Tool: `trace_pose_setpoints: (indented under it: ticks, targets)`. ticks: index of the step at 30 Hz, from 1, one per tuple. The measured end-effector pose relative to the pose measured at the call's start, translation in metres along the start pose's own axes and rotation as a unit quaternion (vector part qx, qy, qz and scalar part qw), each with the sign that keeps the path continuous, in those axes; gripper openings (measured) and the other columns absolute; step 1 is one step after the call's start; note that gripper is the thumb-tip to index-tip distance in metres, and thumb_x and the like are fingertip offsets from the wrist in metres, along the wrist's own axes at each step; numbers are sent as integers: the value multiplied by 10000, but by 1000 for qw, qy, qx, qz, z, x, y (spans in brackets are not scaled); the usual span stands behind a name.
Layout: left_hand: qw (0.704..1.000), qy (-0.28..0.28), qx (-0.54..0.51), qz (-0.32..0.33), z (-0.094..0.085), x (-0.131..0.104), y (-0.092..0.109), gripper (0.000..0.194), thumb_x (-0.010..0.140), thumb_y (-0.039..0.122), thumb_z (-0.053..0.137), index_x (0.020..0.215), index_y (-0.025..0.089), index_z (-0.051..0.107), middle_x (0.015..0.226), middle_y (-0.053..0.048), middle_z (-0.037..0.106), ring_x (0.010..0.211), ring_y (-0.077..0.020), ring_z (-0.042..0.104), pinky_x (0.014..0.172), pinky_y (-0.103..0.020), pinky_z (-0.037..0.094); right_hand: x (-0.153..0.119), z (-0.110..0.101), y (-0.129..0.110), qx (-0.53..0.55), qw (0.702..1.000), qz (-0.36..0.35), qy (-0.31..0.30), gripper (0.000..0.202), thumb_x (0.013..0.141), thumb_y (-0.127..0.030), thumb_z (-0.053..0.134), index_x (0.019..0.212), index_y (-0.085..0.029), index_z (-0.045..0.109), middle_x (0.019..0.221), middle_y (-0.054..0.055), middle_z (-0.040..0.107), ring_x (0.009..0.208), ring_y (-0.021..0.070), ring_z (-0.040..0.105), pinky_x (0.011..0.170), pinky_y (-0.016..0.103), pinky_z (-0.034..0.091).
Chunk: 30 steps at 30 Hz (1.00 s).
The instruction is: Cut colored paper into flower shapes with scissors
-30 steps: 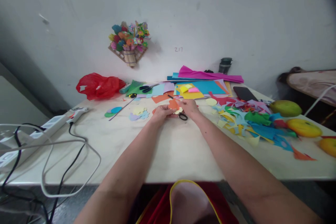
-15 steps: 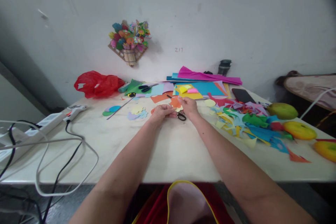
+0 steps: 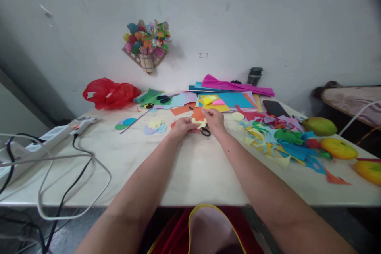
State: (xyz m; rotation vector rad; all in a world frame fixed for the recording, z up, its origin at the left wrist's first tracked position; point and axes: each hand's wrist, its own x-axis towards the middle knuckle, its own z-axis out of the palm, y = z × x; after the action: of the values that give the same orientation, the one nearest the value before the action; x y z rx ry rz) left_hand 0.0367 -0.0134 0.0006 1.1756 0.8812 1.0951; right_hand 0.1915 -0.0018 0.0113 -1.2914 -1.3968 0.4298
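My left hand (image 3: 185,126) is closed on a pale yellow paper flower (image 3: 197,122) near the middle of the table. My right hand (image 3: 214,119) pinches an orange paper flower (image 3: 197,114) just behind and partly over the yellow one. Black-handled scissors (image 3: 205,131) lie beneath and between the hands, their blades mostly hidden. To the left lie cut pale yellow flowers (image 3: 156,123) with light blue and purple ones (image 3: 162,128). Orange paper (image 3: 179,110) lies behind the hands.
Coloured scraps (image 3: 285,135), a phone (image 3: 275,108) and yellow-green fruits (image 3: 338,148) are at the right. Paper sheets (image 3: 235,100) lie at the back. A red bag (image 3: 111,94), dark scissors (image 3: 166,98) and a power strip (image 3: 50,141) with cables are left.
The orange flower has shifted slightly back and left, and more of the yellow flower shows between my hands. The whole view has moved slightly.
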Motion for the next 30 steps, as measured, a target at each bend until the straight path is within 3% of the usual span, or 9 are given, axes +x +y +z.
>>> trace_pose_setpoints:
  ticks: [4,9,15,18,22,25,30]
  targets:
    - [1000,-20,5,6,-1,0,0,396,473,317,949,634,145,631,648,-48,715,585,-186,699,650,-296,570,7,-9,5,-40,998,51,22,302,886,-423,520,718,-207,648,681,36,645,706,204,598,659,276,463]
    - [1000,-27,-3,13,-3,1,-1,379,501,367,941,610,146,653,653,-64,726,565,-174,689,623,-277,570,15,-31,9,-175,975,123,63,315,920,-386,478,876,-196,726,884,95,725,836,247,627,689,296,452]
    - [999,-12,-44,14,-3,-1,2,310,544,290,921,653,117,689,687,-84,731,608,-187,701,705,-317,595,21,-50,18,-284,940,186,43,346,937,-344,478,1038,-194,774,1065,154,737,978,296,665,748,340,481]
    - [998,-13,-57,18,-4,-1,3,262,582,251,896,680,107,700,702,-96,736,619,-193,703,750,-347,599,23,-53,24,-306,932,194,19,364,911,-293,507,1157,-188,753,1167,162,718,1035,300,668,781,356,499]
    - [997,-13,-77,19,-5,0,3,209,622,222,859,701,106,705,710,-106,737,627,-210,711,781,-373,597,23,-55,22,-334,930,152,18,429,896,-268,524,1283,-175,684,1296,156,671,1138,304,639,865,379,495]
    - [996,-3,-92,16,-5,1,4,178,656,199,824,757,96,720,769,-121,750,653,-219,722,805,-387,597,20,-52,10,-354,926,120,-52,373,905,-300,522,1210,-211,718,1195,110,725,1102,280,661,822,347,499]
    - [992,30,-124,4,-6,2,6,128,708,156,732,818,92,717,830,-134,764,676,-220,730,785,-373,605,8,-45,-14,-447,868,17,-214,390,840,-404,616,1171,-236,737,1205,110,728,1125,288,652,830,328,472]
